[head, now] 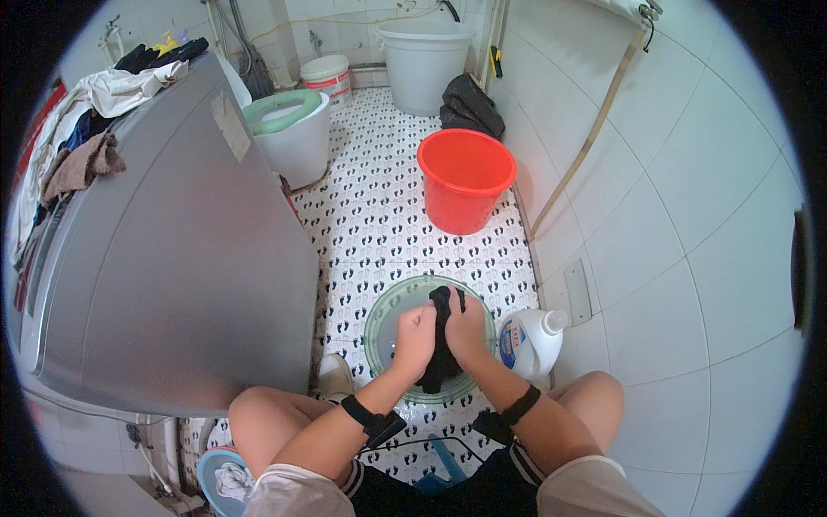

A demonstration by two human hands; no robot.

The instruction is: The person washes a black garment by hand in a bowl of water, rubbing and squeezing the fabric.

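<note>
Between my knees, a green-rimmed translucent basin (pixel 380 362) stands on the floor with cloudy liquid in it. Over it my left hand (pixel 415 333) is closed on a black cloth (pixel 442 355). My right hand (pixel 464 326) grips the same cloth from the other side, with its fingers near the cloth's top. The cloth hangs down between both hands towards the near rim; whether its lower end touches the liquid cannot be told. Just right of the basin stands a white detergent bottle (pixel 535 342) with a blue label.
A red bucket (pixel 462 207) stands beyond the basin, near the tiled wall. A grey washing machine (pixel 194 258) bearing clothes is at left, with a toilet (pixel 300 152) behind it. A large pale bin (pixel 423 71) stands at the back. A blue basin (pixel 213 481) holds white cloth.
</note>
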